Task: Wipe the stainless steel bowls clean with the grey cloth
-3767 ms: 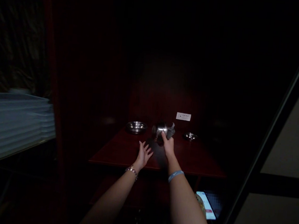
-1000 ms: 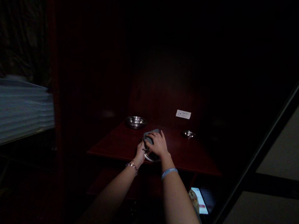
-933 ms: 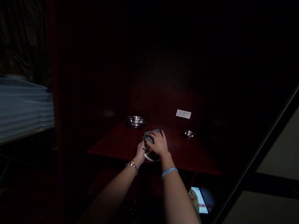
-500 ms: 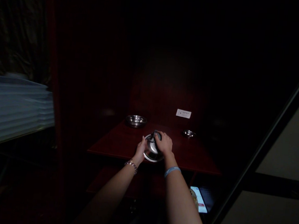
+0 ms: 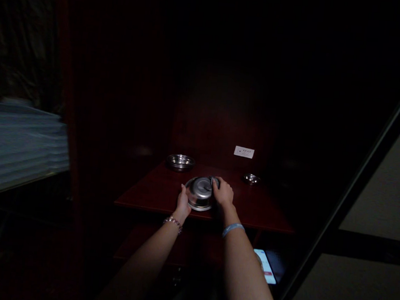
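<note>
A shiny metal bowl [image 5: 200, 196] is held bottom up above the front part of the dark red shelf [image 5: 147, 191]. My left hand [image 5: 183, 204] grips its left rim, thumb up along the side. On the bowl's upper right, my right hand [image 5: 223, 192] presses a small dark grey cloth [image 5: 214, 181], its fingers closed over it. Part of the bowl's right side is hidden behind that hand. Farther back on the shelf stand a wider metal bowl [image 5: 180, 163], perhaps stacked, at the left and a small metal bowl [image 5: 251, 179] at the right.
A white wall socket [image 5: 244, 152] is on the back panel. Below the shelf at the right, a lit phone [image 5: 266, 267] shows beside my forearm. Pale ridged layers [image 5: 18, 146] jut in at far left. The surroundings are very dark.
The bowl has tipped so its base faces up more, shifting slightly left with my left hand. My right hand with the cloth has moved from the bowl's middle to its right side.
</note>
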